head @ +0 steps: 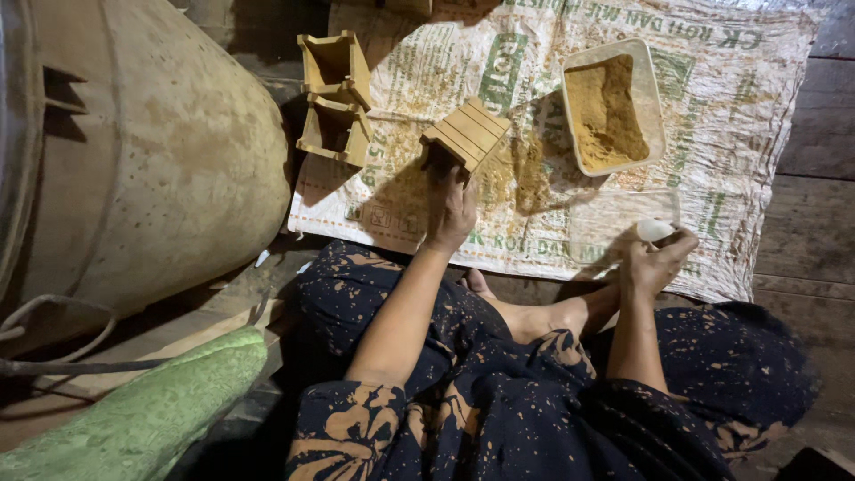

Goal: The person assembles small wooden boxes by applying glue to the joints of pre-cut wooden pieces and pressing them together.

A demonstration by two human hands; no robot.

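Observation:
My left hand point(450, 209) grips a small slatted wooden box point(467, 134), holding it tilted above a printed woven sack sheet point(712, 151) spread on the floor. My right hand point(655, 258) pinches a small white scoop-like piece point(655, 230) at the edge of a clear plastic tray point(614, 223). Beyond it a white rectangular tub point(655, 89) holds brown powder point(606, 111). Loose brown powder lies spilled on the sheet between the box and the tub.
Two open wooden moulds point(334, 93) stand at the sheet's left edge. A large round drum point(151, 169) fills the left side. A green cloth point(151, 410) lies lower left. My crossed legs in dark patterned fabric point(499, 401) sit on wooden floorboards point(810, 223).

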